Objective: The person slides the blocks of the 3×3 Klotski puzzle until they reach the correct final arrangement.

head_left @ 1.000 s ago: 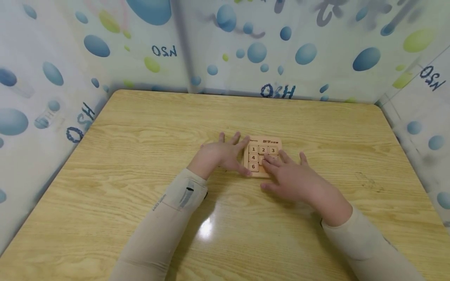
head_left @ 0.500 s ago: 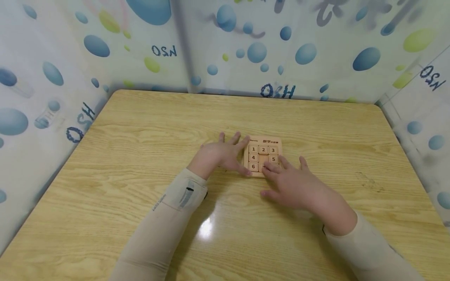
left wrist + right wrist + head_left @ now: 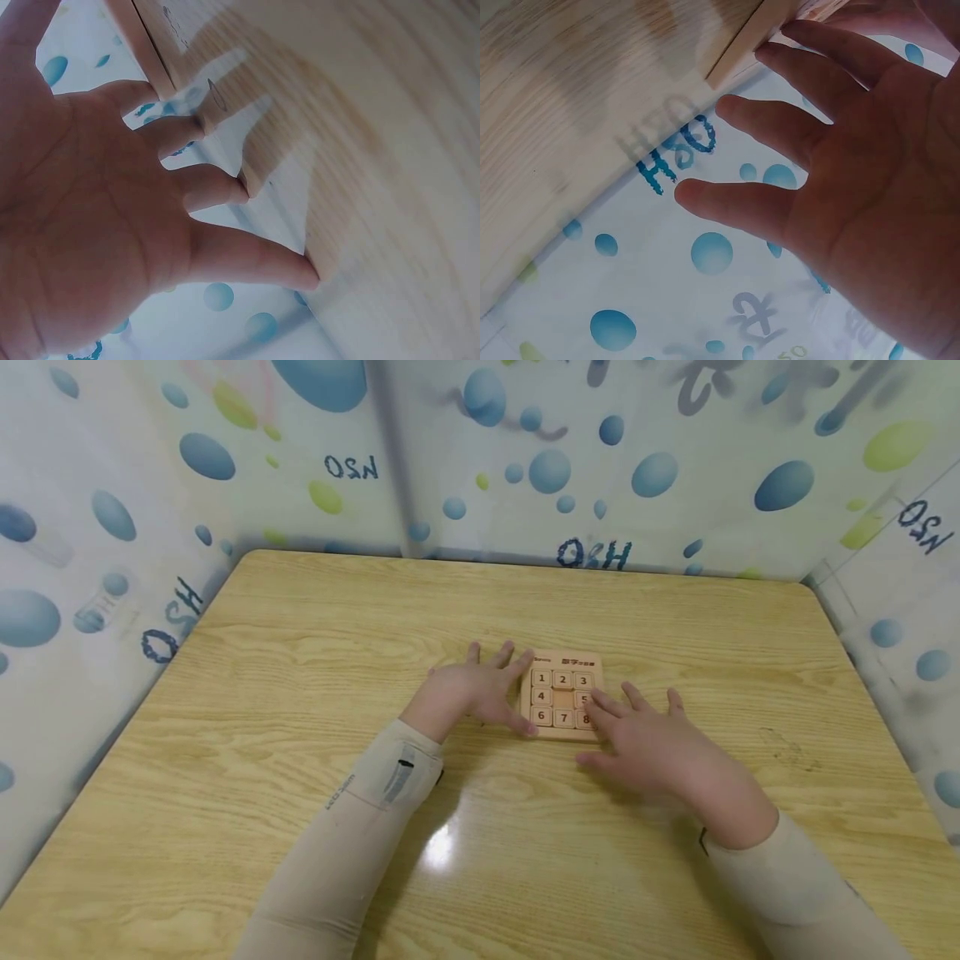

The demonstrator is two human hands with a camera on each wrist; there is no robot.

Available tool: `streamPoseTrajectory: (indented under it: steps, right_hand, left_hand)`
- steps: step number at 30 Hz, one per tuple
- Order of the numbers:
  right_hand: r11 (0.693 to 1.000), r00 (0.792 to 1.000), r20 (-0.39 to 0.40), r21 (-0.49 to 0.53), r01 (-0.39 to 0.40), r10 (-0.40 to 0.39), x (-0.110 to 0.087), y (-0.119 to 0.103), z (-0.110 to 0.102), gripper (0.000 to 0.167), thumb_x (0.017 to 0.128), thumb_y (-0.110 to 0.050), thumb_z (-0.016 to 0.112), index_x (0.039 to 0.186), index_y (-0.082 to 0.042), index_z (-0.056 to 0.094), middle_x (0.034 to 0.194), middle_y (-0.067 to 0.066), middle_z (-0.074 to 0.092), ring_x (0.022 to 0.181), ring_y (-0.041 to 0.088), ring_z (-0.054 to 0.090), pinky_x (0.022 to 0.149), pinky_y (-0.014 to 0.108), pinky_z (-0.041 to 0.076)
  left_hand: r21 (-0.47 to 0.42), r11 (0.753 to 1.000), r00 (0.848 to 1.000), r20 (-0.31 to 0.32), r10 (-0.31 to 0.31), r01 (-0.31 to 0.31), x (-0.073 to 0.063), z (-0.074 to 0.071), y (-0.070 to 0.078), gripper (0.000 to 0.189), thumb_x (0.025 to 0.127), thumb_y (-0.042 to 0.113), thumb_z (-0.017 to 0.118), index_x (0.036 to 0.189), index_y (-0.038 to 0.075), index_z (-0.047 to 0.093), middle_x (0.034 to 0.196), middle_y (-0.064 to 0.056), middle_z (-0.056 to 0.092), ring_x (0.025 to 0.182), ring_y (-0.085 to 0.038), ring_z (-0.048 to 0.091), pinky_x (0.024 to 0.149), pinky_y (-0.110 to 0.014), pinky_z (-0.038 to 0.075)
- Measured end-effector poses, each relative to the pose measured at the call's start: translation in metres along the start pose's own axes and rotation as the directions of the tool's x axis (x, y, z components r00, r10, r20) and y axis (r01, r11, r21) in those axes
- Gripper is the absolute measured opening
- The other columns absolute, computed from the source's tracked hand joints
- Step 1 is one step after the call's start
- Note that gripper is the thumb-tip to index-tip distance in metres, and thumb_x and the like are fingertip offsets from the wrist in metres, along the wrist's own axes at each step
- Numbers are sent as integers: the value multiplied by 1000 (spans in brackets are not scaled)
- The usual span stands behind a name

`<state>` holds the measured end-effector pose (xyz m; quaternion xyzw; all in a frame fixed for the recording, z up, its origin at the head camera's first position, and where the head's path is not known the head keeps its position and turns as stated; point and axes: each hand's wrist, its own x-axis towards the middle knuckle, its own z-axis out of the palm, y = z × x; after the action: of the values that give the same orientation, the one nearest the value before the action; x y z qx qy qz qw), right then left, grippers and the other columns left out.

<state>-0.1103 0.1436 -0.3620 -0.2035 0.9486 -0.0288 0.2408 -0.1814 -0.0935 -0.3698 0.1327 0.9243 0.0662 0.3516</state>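
Observation:
A wooden sliding number puzzle [image 3: 564, 735] lies flat near the middle of the table in the head view. Its tiles read 1, 2, 3 on top, 4 and 5 at the sides of a bare centre slot, and 6, 7, 8 below. My left hand [image 3: 480, 689] steadies its left edge with thumb and index finger spread, the other fingertips down on the tabletop. My right hand [image 3: 652, 747] has straight, fanned fingers, with fingertips over the tile 5 [image 3: 582, 699] and the tile 8 [image 3: 585, 719], partly covering both. The right wrist view shows the puzzle's side [image 3: 746, 45] by those fingertips.
The wood-grain table [image 3: 360, 627] stretches out on all sides of the puzzle. A wall covering [image 3: 495, 468] with blue and green drops rises behind the table's far edge and along both sides. Beige sleeves [image 3: 322, 852] cover both forearms.
The number 7 tile has slid from the centre slot down into the bottom row. My right hand has since shifted right, from the puzzle's middle onto its right column. My left hand stays put.

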Motion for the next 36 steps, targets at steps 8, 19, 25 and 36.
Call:
streamPoseTrajectory:
  steps: [8, 19, 25, 36]
  right_hand:
    - [1000, 1000, -12, 19, 9, -9, 5, -5, -2, 77, 107, -60, 53, 167, -16, 35, 178, 5, 26, 165, 49, 13, 121, 87, 2]
    - [999, 998, -32, 6, 53, -52, 14, -19, -1, 73, 107, -58, 53, 167, -21, 37, 177, 5, 29, 164, 49, 14, 121, 88, 7]
    - [999, 1000, 2, 24, 30, -30, 7, -13, -1, 82, 106, -60, 54, 171, -18, 26, 180, 5, 17, 165, 50, 11, 120, 88, 5]
    - [1000, 1000, -5, -19, 15, -15, -13, -15, 3, 82, 105, -65, 53, 169, -18, 32, 179, 4, 22, 164, 50, 13, 120, 89, 4]
  left_hand:
    - [-9, 1000, 1000, -5, 2, -2, -1, -2, 0, 122, 85, 79, 71, 169, 44, -11, 178, 8, -22, 164, -44, -19, 114, -92, 12]
    - [3, 1000, 1000, 1, 4, -4, -2, -1, -1, 120, 87, 79, 69, 169, 43, -11, 179, 7, -21, 164, -46, -18, 116, -91, 15]
    - [-9, 1000, 1000, -4, 11, -11, -3, -1, 0, 121, 86, 79, 70, 169, 43, -10, 179, 7, -20, 164, -45, -18, 115, -91, 14]
    - [-16, 1000, 1000, -20, 15, -15, -5, 0, 0, 121, 86, 78, 71, 170, 43, -9, 179, 6, -19, 164, -46, -17, 115, -91, 14]
